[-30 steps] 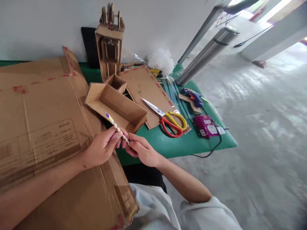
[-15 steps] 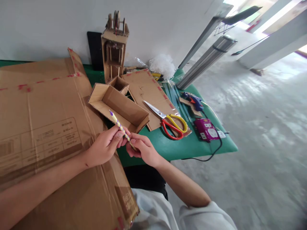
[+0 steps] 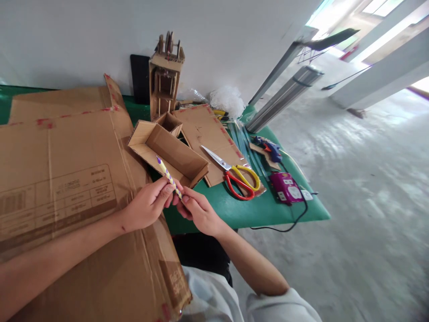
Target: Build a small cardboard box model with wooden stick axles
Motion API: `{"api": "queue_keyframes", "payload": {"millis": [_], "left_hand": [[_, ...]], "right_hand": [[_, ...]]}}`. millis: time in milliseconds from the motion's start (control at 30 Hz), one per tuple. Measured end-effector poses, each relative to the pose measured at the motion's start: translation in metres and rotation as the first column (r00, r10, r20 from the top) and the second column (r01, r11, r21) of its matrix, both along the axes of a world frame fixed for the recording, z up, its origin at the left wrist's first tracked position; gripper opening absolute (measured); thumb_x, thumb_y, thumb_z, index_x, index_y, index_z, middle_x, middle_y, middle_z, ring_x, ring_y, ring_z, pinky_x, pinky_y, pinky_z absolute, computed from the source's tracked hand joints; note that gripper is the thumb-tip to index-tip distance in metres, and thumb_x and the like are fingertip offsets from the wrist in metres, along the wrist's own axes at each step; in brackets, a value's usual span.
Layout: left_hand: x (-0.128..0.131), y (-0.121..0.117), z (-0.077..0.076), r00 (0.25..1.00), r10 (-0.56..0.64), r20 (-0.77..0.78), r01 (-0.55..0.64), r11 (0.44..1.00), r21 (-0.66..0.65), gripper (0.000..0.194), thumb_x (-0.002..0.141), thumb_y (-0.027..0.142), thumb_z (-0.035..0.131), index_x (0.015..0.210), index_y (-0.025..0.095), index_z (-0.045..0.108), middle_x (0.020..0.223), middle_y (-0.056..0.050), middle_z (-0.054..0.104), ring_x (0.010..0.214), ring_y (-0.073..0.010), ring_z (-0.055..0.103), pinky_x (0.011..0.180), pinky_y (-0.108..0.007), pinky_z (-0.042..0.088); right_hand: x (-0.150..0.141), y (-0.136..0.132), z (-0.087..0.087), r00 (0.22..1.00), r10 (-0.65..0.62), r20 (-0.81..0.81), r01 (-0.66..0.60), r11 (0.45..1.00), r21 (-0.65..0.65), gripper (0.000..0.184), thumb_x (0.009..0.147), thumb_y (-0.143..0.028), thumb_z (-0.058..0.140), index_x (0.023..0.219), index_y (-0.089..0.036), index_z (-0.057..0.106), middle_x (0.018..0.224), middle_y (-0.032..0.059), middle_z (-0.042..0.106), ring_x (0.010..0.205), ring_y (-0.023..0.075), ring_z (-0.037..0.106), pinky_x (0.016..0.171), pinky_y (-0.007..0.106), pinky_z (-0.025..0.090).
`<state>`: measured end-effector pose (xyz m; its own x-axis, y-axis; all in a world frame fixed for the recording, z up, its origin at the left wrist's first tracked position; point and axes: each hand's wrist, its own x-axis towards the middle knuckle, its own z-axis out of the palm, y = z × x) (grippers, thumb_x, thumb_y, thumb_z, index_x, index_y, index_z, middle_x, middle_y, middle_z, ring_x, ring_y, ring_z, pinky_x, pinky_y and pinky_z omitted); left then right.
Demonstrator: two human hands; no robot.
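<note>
A patterned pencil, tip toward 11 o'clock, sits gripped in the fingers of the left hand and right hand below an open cardboard box; a loosened pinch could drop it.

Saw black panel at ten o'clock, white stringy bundle just past twelve, metal post at two, purple socket block towards four.

Bare forearms angle inward, left hand and right hand pinching close together.
</note>
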<state>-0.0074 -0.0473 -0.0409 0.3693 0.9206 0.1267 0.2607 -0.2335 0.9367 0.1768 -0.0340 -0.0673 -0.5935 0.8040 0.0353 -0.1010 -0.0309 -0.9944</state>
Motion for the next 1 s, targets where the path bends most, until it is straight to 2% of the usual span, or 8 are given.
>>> {"api": "queue_keyframes", "payload": {"millis": [167,267,367,433,533,733,833,1000], "left_hand": [[0.0004,0.0,0.0004,1.0,0.005,-0.007,-0.005,1.0,-0.003,0.033,0.107,0.037,0.034,0.111,0.016,0.06,0.072,0.003,0.052,0.062,-0.0101,0.049,0.06,-0.023,0.042],[0.0006,-0.0001,0.0013,1.0,0.005,-0.011,-0.005,1.0,-0.004,0.034,0.107,0.038,0.034,0.11,0.016,0.06,0.072,0.003,0.052,0.061,-0.01,0.048,0.059,-0.023,0.041],[0.0011,0.0,0.0028,1.0,0.001,-0.015,-0.001,1.0,-0.005,0.034,0.107,0.038,0.034,0.107,0.016,0.06,0.072,0.003,0.052,0.061,-0.0097,0.048,0.058,-0.023,0.041],[0.0015,0.0001,0.004,1.0,-0.007,-0.009,0.007,1.0,-0.009,0.034,0.107,0.038,0.034,0.105,0.016,0.06,0.072,0.003,0.052,0.061,-0.0096,0.048,0.058,-0.023,0.041],[0.0017,0.0001,0.0055,1.0,-0.025,0.005,0.025,0.999,-0.029,0.035,0.107,0.04,0.034,0.101,0.016,0.059,0.071,0.002,0.053,0.061,-0.0098,0.048,0.058,-0.023,0.041],[0.0011,-0.0008,0.0058,1.0,-0.021,-0.017,0.02,0.998,-0.057,0.035,0.106,0.042,0.033,0.098,0.017,0.057,0.07,0.003,0.052,0.057,-0.0093,0.049,0.053,-0.021,0.042],[0.001,-0.001,0.0053,0.999,-0.039,0.016,0.041,0.995,-0.091,0.036,0.106,0.044,0.033,0.099,0.018,0.056,0.069,0.004,0.049,0.053,-0.0084,0.05,0.05,-0.02,0.043],[0.0009,-0.0008,0.0051,0.998,-0.056,0.015,0.057,0.994,-0.095,0.036,0.106,0.045,0.033,0.097,0.018,0.054,0.069,0.005,0.049,0.054,-0.0081,0.053,0.051,-0.02,0.045]], "right_hand": [[0.0006,0.0,0.0017,0.999,0.02,0.039,-0.019,1.0,-0.013,0.023,0.097,-0.032,0.039,0.083,-0.019,0.051,0.059,-0.0046,0.05,0.049,0.007,0.038,0.045,0.021,0.029],[0.0018,-0.0001,0.0009,0.999,0.025,0.021,-0.024,0.997,-0.071,0.021,0.096,-0.031,0.04,0.084,-0.018,0.053,0.059,-0.0049,0.051,0.047,0.006,0.037,0.042,0.019,0.029],[0.0036,0.0001,-0.0014,0.998,0.06,-0.01,-0.06,0.99,-0.13,0.024,0.097,-0.035,0.04,0.089,-0.017,0.054,0.062,-0.0039,0.057,0.041,0.0053,0.04,0.037,0.018,0.03],[0.005,0.0006,-0.0023,0.994,0.106,-0.008,-0.106,0.985,-0.134,0.028,0.099,-0.041,0.041,0.093,-0.017,0.055,0.066,-0.0024,0.061,0.04,0.0062,0.046,0.036,0.018,0.035],[0.0062,0.0014,-0.0021,0.985,0.171,-0.014,-0.171,0.979,-0.107,0.034,0.1,-0.048,0.044,0.096,-0.016,0.057,0.071,0.0005,0.066,0.044,0.0085,0.057,0.042,0.02,0.045],[0.0065,0.0012,0.0024,0.974,0.227,-0.014,-0.227,0.972,-0.066,0.035,0.103,-0.047,0.042,0.1,-0.016,0.058,0.081,0.0057,0.072,0.055,0.0108,0.067,0.053,0.022,0.054],[0.0069,0.0004,0.0048,0.965,0.262,-0.033,-0.263,0.962,-0.07,0.034,0.104,-0.044,0.041,0.102,-0.016,0.058,0.085,0.0068,0.073,0.06,0.0114,0.069,0.06,0.025,0.059],[0.0079,0.0003,0.0052,0.959,0.274,-0.069,-0.279,0.957,-0.084,0.036,0.104,-0.044,0.041,0.1,-0.015,0.06,0.084,0.007,0.072,0.062,0.0113,0.07,0.062,0.025,0.062]]}}
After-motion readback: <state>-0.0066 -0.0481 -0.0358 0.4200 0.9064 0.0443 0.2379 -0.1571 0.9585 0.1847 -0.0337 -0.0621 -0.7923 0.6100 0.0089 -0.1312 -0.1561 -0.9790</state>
